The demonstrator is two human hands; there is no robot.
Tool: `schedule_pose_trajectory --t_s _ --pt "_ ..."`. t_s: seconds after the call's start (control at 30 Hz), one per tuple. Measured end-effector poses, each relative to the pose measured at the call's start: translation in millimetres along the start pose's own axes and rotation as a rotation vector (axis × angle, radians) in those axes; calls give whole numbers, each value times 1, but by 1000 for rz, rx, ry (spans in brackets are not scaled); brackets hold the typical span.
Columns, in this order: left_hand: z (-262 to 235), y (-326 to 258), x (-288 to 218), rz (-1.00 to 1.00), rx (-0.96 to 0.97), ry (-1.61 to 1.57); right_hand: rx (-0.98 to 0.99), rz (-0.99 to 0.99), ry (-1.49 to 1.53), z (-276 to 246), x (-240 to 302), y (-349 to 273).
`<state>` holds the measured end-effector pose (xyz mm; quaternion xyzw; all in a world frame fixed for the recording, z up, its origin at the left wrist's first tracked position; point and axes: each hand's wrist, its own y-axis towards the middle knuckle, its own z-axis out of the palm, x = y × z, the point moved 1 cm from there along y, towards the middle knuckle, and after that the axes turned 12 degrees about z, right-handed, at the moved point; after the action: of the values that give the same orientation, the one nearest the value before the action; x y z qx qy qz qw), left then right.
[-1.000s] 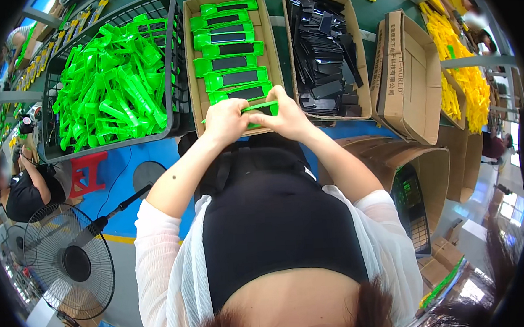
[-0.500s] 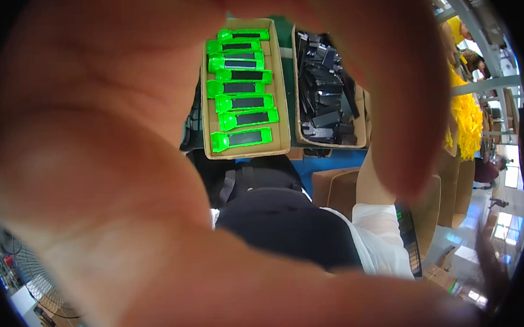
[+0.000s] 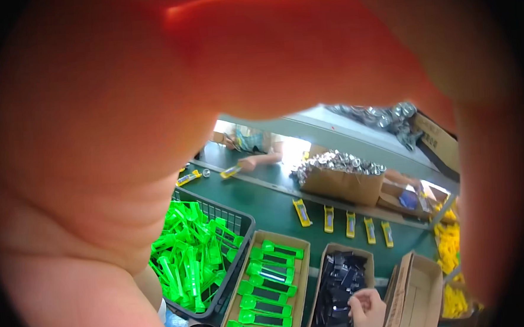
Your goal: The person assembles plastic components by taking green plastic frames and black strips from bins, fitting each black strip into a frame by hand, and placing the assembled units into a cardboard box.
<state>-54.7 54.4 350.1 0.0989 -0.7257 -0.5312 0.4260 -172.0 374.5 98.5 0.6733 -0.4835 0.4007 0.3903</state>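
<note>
Right against the lens, my left hand [image 3: 102, 166] is huge and blurred, arching over the top and both sides of the picture. What its fingertips touch is hidden. My right hand [image 3: 368, 309] is over the cardboard box of black flat pieces [image 3: 339, 278], at its right side. Its fingers are curled together, and anything between them is too small to make out. To the left of that box, a shallow cardboard tray [image 3: 304, 262] holds a column of green flashlight-shaped plastic housings [image 3: 265, 306], each with a dark rectangular panel.
A dark crate [image 3: 250, 223] heaped with green housings stands at left. Yellow pieces [image 3: 329, 218] lie in a row on the green table [image 3: 264, 205]. Behind are a carton of shiny parts [image 3: 343, 186] and another person's arm [image 3: 267, 157]. An open carton [image 3: 420, 291] stands at right.
The view has swung up and across, bringing in the crate, table and far bench. My left hand still covers much of the picture. My right hand now shows at the box of black pieces.
</note>
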Motion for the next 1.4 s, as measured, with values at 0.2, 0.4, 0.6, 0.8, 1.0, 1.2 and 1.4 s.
schedule_pose_trajectory --t_s 0.2,0.4,0.6,0.8,1.0,1.2,1.4 --pt "-4 1 -27 -218 59 -86 109 82 -113 22 -12 21" --pt "13 -33 -61 -598 68 -328 154 153 -417 17 -62 36" --pt "-39 -285 -49 -1529 796 219 -16 457 -729 -14 -152 37" --pt "-66 -437 -96 -1460 1214 401 -10 333 -708 -16 -196 37" --pt "-68 -387 -85 -1279 1378 559 393 373 -975 -11 -170 26" --pt "-124 -366 -100 -1307 1339 539 399 303 -952 -5 -171 30" --pt "-163 -312 -97 -1316 853 537 338 198 -1066 -6 -171 24"
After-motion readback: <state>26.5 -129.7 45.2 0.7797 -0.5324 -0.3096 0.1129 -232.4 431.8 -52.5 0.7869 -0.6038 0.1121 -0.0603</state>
